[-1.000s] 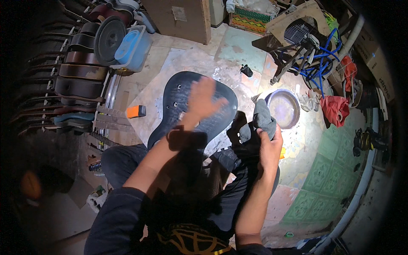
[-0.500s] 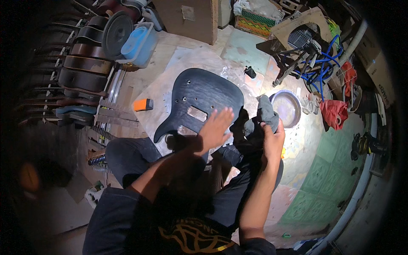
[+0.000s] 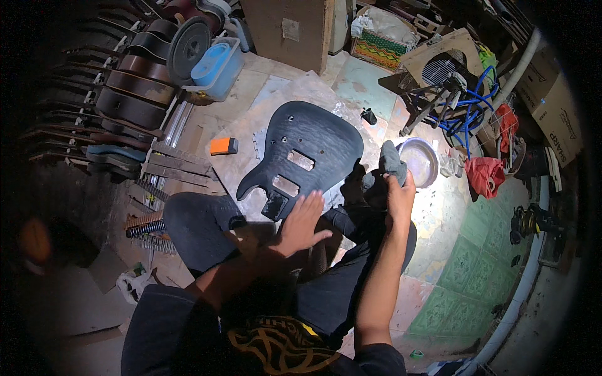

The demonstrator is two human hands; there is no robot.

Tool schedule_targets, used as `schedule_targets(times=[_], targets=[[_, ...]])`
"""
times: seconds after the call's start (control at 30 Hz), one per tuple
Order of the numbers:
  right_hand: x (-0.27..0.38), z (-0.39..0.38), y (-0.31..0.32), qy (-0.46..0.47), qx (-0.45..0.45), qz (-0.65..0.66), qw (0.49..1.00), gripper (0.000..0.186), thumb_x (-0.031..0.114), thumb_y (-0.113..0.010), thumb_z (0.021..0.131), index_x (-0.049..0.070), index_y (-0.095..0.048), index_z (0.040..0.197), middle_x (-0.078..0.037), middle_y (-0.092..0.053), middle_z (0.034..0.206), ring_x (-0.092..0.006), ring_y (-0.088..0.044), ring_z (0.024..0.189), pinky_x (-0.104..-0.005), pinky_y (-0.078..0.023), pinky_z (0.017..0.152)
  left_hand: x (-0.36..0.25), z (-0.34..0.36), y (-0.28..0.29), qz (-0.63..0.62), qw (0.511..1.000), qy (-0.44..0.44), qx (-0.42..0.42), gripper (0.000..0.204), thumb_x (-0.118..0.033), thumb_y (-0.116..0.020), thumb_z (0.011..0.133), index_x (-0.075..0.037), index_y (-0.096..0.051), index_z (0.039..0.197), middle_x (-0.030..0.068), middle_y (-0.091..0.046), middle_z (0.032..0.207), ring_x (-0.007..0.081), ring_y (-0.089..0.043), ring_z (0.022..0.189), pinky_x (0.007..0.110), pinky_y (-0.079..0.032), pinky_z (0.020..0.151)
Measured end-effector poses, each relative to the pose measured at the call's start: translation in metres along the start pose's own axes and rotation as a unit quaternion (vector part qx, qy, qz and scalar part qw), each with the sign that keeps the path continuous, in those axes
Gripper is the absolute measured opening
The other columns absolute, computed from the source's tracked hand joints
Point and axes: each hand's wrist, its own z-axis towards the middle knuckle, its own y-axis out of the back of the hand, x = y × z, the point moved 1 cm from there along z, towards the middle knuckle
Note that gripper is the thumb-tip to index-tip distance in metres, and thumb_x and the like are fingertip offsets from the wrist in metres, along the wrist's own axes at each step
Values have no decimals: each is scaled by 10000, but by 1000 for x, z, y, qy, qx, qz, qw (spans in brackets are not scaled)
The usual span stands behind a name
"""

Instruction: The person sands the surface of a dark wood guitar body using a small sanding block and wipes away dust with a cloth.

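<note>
Sweeping near, my flat, outstretched left hand (image 3: 302, 225) uncovers the guitar body (image 3: 326, 133), perhaps ending a stroke; my right hand (image 3: 400, 195) pinches grey cloth (image 3: 393, 159).

Place: guitar workshop | many guitars (image 3: 141, 78) lining the floor's (image 3: 448, 307) left edge | matte black guitar body (image 3: 329, 138) showing open cutouts (image 3: 301, 160)

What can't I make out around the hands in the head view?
All in the head view:
- Palm of the left hand: hidden by its own back.
- Some fingers of the right hand: hidden behind grey cloth and thumb.
- Underside of the guitar body: hidden by its top.
</note>
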Motion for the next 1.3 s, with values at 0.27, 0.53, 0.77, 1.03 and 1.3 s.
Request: schedule_targets(times=[0.27,0.53,0.77,1.03,1.3], targets=[[-3,2,3,-20,19,12,1000,376,69,-653,841,-22,-613,1203,-102,-679,1061,-194,-625,955,-324,-478,900,4,25,3,22,1000,3,8,1031,-712,-532,872,57,-327,1528,220,-282,1624,347,-223,1527,518,-183,1227],[-11,4,7,-11,23,-12,1000,420,77,-655,839,-46,-598,1237,-126,-677,1089,-208,-630,991,-326,-475,918,-2,-25,12,-7,1000,7,14,1014,-717,-528,874,45,-354,1521,227,-318,1606,357,-256,1514,529,-179,1221],[14,-6,7,-29,29,17,999,423,88,-666,825,-60,-601,1216,-135,-678,1084,-220,-629,998,-335,-474,933,7,46,1,13,1000,9,-13,1000,-696,-527,896,36,-312,1542,203,-275,1632,331,-214,1534,554,-169,1221],[21,-6,8,-34,29,54,998,413,35,-648,834,-39,-593,1236,-114,-674,1082,-182,-625,989,-313,-482,921,25,152,-8,63,997,-39,-15,772,-533,-504,979,-50,-335,1557,164,-276,1643,318,-250,1522,560,-201,1213],[22,1,7,-37,25,52,998,391,29,-649,855,-28,-593,1237,-98,-673,1055,-165,-616,961,-306,-486,896,65,241,-12,70,997,-11,-35,707,-486,-489,995,-53,-370,1541,156,-343,1613,318,-287,1505,541,-219,1212]])
